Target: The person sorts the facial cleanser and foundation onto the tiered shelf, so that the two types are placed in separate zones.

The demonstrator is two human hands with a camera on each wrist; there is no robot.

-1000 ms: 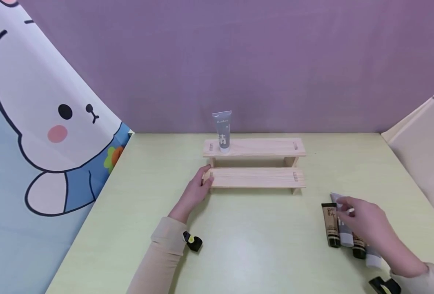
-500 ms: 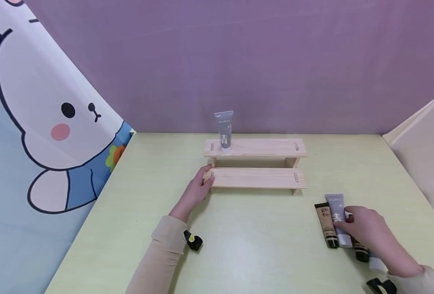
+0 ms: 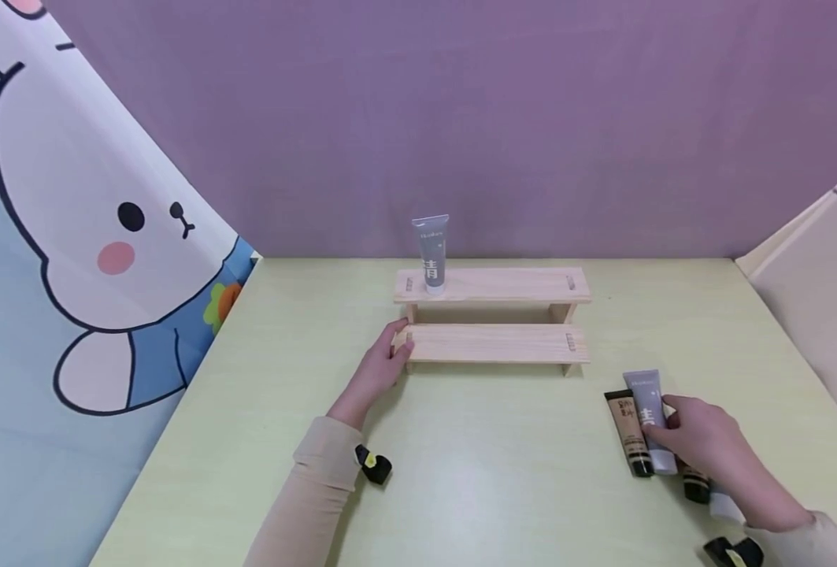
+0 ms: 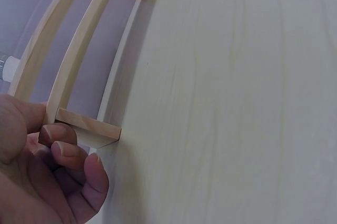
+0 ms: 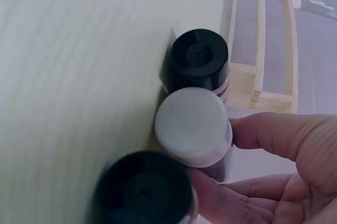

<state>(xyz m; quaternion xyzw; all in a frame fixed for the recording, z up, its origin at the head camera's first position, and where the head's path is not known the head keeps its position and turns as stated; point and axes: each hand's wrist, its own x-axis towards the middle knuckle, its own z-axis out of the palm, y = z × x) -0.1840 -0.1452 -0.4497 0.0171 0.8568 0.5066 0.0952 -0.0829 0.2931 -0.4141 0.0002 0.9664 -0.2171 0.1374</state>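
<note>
My left hand (image 3: 375, 364) grips the left end of the lower board of a two-step wooden rack (image 3: 496, 343); thumb and forefinger pinch the wood in the left wrist view. On the rack's upper step a grey-blue squeeze tube (image 3: 432, 250) stands upright on its white cap. My right hand (image 3: 712, 441) pinches a like grey squeeze tube (image 3: 643, 387) lying on the table, thumb on one side and a finger on the other. Its white cap (image 5: 192, 124) faces the right wrist camera. A brown tube (image 3: 625, 419) with a black cap lies against its left side.
Under and beside the right hand lie another black-capped brown tube (image 3: 695, 482) and another white-capped tube (image 3: 725, 505), both partly hidden. Behind the pale table (image 3: 503, 441) rises a purple backdrop (image 3: 531, 134). A cartoon-printed cloth (image 3: 57, 283) hangs at the left.
My right hand has come down among the tubes and taken a pinch on the grey one. That tube and the brown one beside it have shifted slightly left. My left hand stays put.
</note>
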